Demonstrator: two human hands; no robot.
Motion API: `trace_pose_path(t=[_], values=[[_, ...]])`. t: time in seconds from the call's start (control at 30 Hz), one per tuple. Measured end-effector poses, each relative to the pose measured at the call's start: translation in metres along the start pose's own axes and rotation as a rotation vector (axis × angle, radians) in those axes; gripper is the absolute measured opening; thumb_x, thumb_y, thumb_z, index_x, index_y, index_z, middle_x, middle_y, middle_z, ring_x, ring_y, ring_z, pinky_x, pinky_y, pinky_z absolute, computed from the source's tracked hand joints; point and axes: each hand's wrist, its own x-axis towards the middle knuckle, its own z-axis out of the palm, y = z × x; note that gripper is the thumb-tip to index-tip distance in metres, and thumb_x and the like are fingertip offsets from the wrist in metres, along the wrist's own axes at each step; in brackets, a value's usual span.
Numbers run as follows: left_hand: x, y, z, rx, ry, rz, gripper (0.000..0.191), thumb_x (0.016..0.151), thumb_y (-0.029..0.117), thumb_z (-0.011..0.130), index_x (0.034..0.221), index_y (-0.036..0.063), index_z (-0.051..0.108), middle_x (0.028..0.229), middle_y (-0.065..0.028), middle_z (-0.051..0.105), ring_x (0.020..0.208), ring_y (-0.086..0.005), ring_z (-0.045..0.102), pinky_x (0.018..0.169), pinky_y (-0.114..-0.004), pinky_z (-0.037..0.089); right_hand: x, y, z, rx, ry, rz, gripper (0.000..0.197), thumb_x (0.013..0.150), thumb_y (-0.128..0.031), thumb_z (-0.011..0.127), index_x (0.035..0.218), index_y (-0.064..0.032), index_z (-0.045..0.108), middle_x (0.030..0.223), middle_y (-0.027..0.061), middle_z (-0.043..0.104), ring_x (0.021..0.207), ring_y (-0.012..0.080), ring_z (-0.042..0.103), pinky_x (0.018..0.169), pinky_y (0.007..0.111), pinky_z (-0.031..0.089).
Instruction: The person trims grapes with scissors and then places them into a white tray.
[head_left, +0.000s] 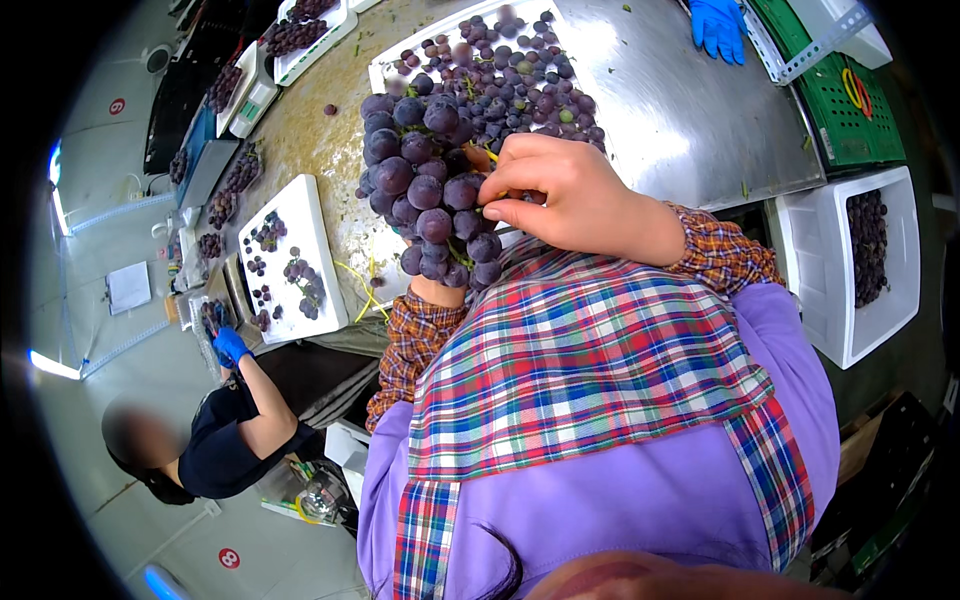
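Observation:
A large bunch of dark purple grapes (424, 191) is held up over the front of a metal table. My left hand (437, 291) supports it from beneath and behind; mostly the wrist shows, while grapes hide the palm and most fingers. At the bunch's right side, my right hand (566, 191) has thumb and forefinger pinched together, with a small yellow thing partly visible between the fingers; its kind is unclear. Just beyond the bunch, a white tray (606, 139) bears many loose grapes and small clusters.
A white foam lid (330, 292) with small clusters lies to the left, near a co-worker's blue-gloved hand (231, 344). Another blue-gloved hand (718, 31) is at the far right of the metal table (675, 127). Right of it stand a green crate (862, 120) and a white foam box (821, 262) holding grapes.

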Motion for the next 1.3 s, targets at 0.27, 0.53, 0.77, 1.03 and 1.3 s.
trace_pose_path(t=[0.27,0.53,0.77,1.03,1.3], values=[[-0.001,-0.004,0.003,0.091,0.010,0.058,0.045,0.081,0.007,0.067,0.123,0.0119,0.053,0.119,-0.0035,0.056,0.110,-0.0204,0.055,0.092,-0.034,0.048,-0.001,0.001,0.005,0.048,0.006,0.000,0.011,0.073,-0.007,0.071,0.084,-0.0061,0.068,0.077,0.0047,0.056,0.062,0.0175,0.056,0.054,0.029,0.045],[-0.002,-0.001,-0.006,0.220,-0.042,0.107,0.045,0.081,0.006,0.066,0.124,0.0112,0.052,0.119,-0.0037,0.056,0.109,-0.0204,0.055,0.091,-0.034,0.049,-0.001,0.004,-0.006,0.199,0.146,-0.021,0.004,0.074,-0.006,0.064,0.072,-0.0032,0.061,0.071,0.0065,0.055,0.059,0.0179,0.055,0.052,0.030,0.043],[-0.004,0.004,-0.008,-0.416,-0.138,-0.288,0.045,0.088,0.022,0.057,0.129,0.0102,0.046,0.123,-0.0056,0.051,0.114,-0.0203,0.050,0.097,-0.035,0.043,0.005,0.017,-0.035,0.093,0.267,-0.024,0.013,0.084,-0.009,0.064,0.073,-0.0016,0.063,0.071,0.0021,0.053,0.058,0.0137,0.049,0.052,0.028,0.039],[0.007,-0.005,-0.007,-0.003,-0.010,0.125,0.047,0.085,0.015,0.061,0.129,0.0087,0.047,0.122,-0.0062,0.052,0.113,-0.0195,0.052,0.092,-0.033,0.048,0.003,0.045,-0.037,-0.058,0.203,-0.119,0.026,0.084,-0.004,0.061,0.110,-0.0070,0.061,0.104,0.0062,0.055,0.084,0.0154,0.057,0.070,0.027,0.048],[-0.020,-0.015,-0.004,-0.073,-0.145,-0.044,0.051,0.084,0.003,0.063,0.131,0.0146,0.047,0.130,-0.0028,0.047,0.118,-0.0176,0.049,0.094,-0.033,0.048,0.008,0.015,-0.014,0.266,0.328,0.193,0.010,0.087,-0.012,0.063,0.086,-0.0034,0.069,0.072,0.0025,0.061,0.064,0.0117,0.056,0.058,0.025,0.045]])
